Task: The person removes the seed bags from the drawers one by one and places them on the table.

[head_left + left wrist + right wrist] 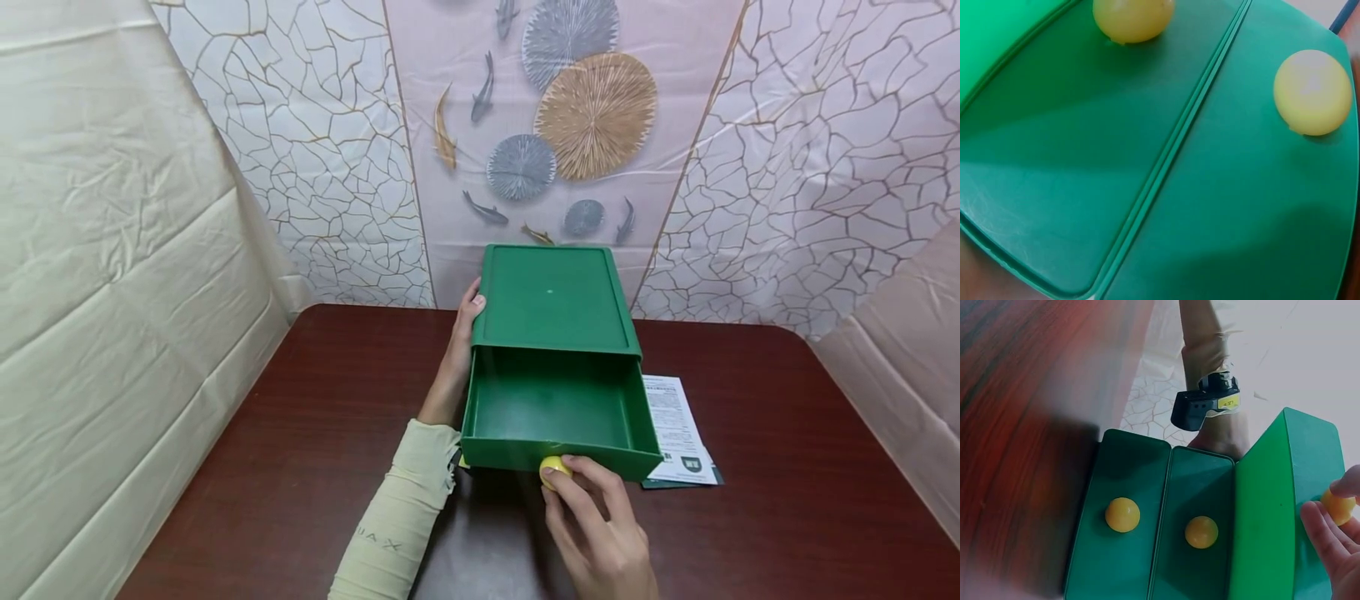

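Note:
A green plastic drawer unit [555, 296] stands on the table, its top drawer [555, 408] pulled out toward me with a bare inside. My right hand [603, 533] pinches the round yellow knob [555, 472] on that drawer's front between thumb and fingers. Against the unit's left side rests my left hand [459, 337], its fingers extended along the wall near the top edge. In the right wrist view two lower drawers are flush with the unit, with a middle knob [1201, 532] and a bottom knob [1122, 515]. The left wrist view shows these two fronts close up.
A printed sheet [675, 425] lies on the dark red-brown table [780, 467], right of the unit, over a darker green-edged item. A patterned cloth [337, 150] hangs behind the table, with pale cloth walls [112, 250] at the sides. A black camera [1197, 406] is strapped to my left wrist.

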{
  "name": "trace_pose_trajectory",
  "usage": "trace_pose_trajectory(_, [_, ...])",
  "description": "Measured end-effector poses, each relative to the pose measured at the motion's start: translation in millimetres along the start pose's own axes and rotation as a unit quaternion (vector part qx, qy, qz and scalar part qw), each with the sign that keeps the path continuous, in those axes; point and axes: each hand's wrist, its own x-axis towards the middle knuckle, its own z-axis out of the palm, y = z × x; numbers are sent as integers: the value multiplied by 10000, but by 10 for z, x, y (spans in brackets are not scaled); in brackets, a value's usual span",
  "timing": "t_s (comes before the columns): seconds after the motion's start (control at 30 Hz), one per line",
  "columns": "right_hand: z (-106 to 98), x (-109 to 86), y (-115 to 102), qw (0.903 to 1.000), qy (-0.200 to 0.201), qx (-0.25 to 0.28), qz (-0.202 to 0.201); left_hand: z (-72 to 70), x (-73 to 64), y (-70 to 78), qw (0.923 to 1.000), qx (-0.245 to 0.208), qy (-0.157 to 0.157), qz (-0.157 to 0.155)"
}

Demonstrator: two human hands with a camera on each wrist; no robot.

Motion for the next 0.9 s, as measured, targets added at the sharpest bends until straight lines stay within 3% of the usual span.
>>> trace_pose_trajectory(0.33, [-15,59,-9,9986,-223,398,284,-28,-23,16,9999,-21,93,-66])
trace_pose_trajectory(0.57, [-33,135,58,9978,-476,60,450,-25,-8,18,9997,44,165,-166])
trace_pose_trajectory(0.77, [-19,184,132,9957,-689,346,505,-3,-3,27,9997,-37,136,-207])
trace_pose_trajectory(0.9, [-26,225,160,9918,-1015,147,763,0,9,21,9997,-117,114,-185])
